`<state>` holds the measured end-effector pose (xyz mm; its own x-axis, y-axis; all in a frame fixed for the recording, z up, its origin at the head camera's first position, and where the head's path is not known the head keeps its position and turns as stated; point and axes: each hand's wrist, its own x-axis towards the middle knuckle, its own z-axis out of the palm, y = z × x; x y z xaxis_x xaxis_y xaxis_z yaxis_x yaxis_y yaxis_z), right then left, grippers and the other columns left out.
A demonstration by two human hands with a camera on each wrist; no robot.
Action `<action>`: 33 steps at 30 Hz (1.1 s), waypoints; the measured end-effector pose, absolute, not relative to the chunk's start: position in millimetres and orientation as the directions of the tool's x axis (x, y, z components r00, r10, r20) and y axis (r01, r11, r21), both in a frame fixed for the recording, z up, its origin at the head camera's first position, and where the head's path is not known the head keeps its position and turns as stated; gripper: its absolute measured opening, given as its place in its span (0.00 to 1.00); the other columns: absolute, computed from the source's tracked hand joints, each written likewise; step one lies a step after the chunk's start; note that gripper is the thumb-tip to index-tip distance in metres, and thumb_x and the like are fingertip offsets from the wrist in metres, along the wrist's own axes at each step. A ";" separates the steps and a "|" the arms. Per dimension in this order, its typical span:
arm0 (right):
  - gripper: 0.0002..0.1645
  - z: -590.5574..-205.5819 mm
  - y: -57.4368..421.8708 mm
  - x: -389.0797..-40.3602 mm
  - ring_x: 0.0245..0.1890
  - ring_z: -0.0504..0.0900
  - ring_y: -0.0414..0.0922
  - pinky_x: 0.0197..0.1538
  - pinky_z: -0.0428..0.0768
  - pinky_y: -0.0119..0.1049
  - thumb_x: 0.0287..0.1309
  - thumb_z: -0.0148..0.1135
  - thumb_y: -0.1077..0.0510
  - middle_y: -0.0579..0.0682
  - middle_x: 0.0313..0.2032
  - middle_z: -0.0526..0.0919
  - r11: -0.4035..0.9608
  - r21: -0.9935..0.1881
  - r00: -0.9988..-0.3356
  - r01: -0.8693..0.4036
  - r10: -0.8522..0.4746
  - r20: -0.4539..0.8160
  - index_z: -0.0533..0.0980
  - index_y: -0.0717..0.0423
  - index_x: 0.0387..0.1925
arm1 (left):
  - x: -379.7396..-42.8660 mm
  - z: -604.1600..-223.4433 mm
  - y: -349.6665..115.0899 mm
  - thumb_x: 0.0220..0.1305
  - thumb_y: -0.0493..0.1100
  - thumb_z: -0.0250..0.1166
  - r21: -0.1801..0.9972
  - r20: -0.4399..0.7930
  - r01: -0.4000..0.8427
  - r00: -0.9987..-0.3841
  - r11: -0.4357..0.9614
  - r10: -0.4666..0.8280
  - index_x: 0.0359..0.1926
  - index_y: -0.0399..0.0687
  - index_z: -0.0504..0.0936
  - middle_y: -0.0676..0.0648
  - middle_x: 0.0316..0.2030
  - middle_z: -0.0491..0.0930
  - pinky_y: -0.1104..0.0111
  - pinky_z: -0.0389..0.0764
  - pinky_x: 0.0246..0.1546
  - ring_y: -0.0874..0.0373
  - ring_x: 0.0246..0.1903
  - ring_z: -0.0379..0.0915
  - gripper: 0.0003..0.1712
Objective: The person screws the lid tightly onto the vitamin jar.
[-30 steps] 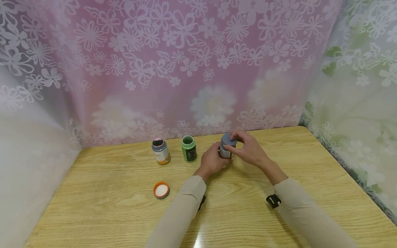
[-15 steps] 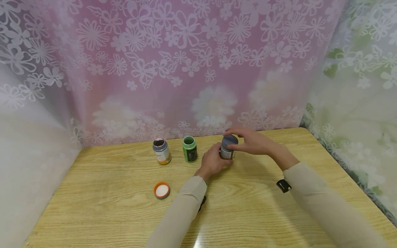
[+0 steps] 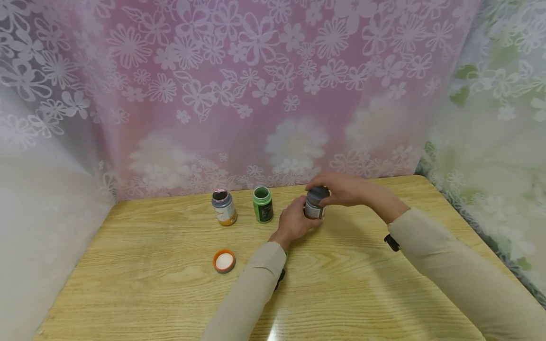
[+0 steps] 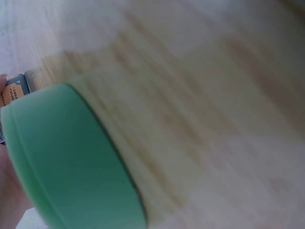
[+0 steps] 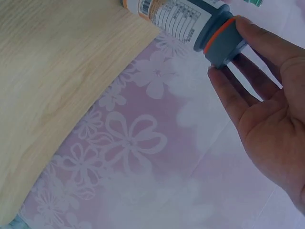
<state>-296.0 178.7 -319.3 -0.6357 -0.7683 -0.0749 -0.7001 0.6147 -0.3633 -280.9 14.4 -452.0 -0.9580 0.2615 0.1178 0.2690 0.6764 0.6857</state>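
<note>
A jar (image 3: 313, 211) with a white and orange label stands at the table's far side. My left hand (image 3: 294, 220) grips its body from the left. Fingers and thumb of my right hand (image 3: 341, 188) pinch the dark grey lid (image 3: 317, 195) on its top. In the right wrist view an orange ring shows between the lid (image 5: 224, 45) and the jar's neck. Left of the hands stand a lidless green jar (image 3: 263, 208) and a lidless grey jar (image 3: 224, 210) with an orange base. A round green lid-like piece (image 4: 71, 157) fills the left wrist view's lower left.
An orange-rimmed lid (image 3: 223, 261) lies inside up on the wooden table (image 3: 141, 274), left of my left forearm. A pink flowered curtain (image 3: 239, 118) hangs behind the table's far edge, with a pale flowered one (image 3: 503, 142) on the right.
My right hand's fingers have shifted round the lid, and the right wrist and forearm have swung outward to the right. My left hand keeps its hold on the jar.
</note>
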 end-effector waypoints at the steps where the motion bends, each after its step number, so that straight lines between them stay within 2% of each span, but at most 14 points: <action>1: 0.27 -318.2 178.5 -296.8 0.54 0.73 0.54 0.52 0.75 0.49 0.57 0.67 0.63 0.58 0.57 0.73 0.615 -0.366 -0.633 -0.698 -0.769 -0.084 0.73 0.59 0.59 | -281.0 -452.1 14.8 0.55 0.54 0.72 0.687 0.116 0.268 -0.958 0.675 0.263 0.60 0.52 0.71 0.51 0.48 0.75 0.59 0.74 0.48 0.57 0.45 0.74 0.34; 9: 0.26 -310.5 174.1 -304.1 0.53 0.75 0.52 0.50 0.76 0.45 0.57 0.67 0.63 0.58 0.56 0.74 0.623 -0.373 -0.618 -0.688 -0.772 -0.148 0.74 0.60 0.58 | -282.5 -453.5 15.4 0.55 0.55 0.72 0.689 0.115 0.269 -0.957 0.673 0.264 0.59 0.52 0.71 0.52 0.48 0.76 0.60 0.75 0.48 0.57 0.45 0.75 0.33; 14: 0.26 -308.9 170.7 -303.8 0.51 0.75 0.51 0.48 0.77 0.44 0.57 0.67 0.63 0.57 0.55 0.74 0.657 -0.380 -0.641 -0.651 -0.744 -0.188 0.74 0.61 0.58 | -283.1 -454.4 14.9 0.55 0.55 0.72 0.688 0.118 0.278 -0.954 0.670 0.274 0.60 0.52 0.71 0.52 0.49 0.76 0.60 0.75 0.48 0.58 0.45 0.74 0.33; 22: 0.28 -309.7 156.9 -300.4 0.47 0.78 0.49 0.46 0.77 0.43 0.57 0.69 0.55 0.56 0.53 0.77 0.742 -0.249 -0.710 -0.623 -0.669 -0.219 0.75 0.61 0.58 | -280.7 -451.0 14.5 0.55 0.53 0.72 0.692 0.109 0.265 -0.958 0.672 0.265 0.60 0.51 0.71 0.51 0.49 0.76 0.60 0.75 0.48 0.57 0.46 0.74 0.34; 27: 0.26 -310.2 151.1 -297.5 0.39 0.79 0.47 0.41 0.79 0.42 0.58 0.67 0.50 0.54 0.44 0.81 0.799 -0.191 -0.768 -0.570 -0.601 -0.220 0.77 0.61 0.53 | -279.2 -449.8 14.6 0.55 0.54 0.72 0.704 0.096 0.247 -0.962 0.666 0.256 0.61 0.51 0.71 0.50 0.51 0.76 0.59 0.75 0.49 0.55 0.47 0.75 0.35; 33: 0.21 -311.0 144.2 -293.1 0.28 0.77 0.45 0.32 0.77 0.39 0.58 0.66 0.45 0.49 0.31 0.80 0.845 -0.124 -0.827 -0.520 -0.534 -0.177 0.80 0.60 0.40 | -279.0 -450.4 14.4 0.55 0.55 0.71 0.701 0.081 0.229 -0.967 0.675 0.243 0.62 0.55 0.69 0.50 0.52 0.78 0.58 0.74 0.49 0.54 0.48 0.75 0.35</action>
<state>-293.1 144.2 -311.0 -0.8265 -0.5345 -0.1767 -0.5201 0.8451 -0.1236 -279.0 14.4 -450.4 -0.9666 0.2435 0.0807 0.2286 0.6751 0.7014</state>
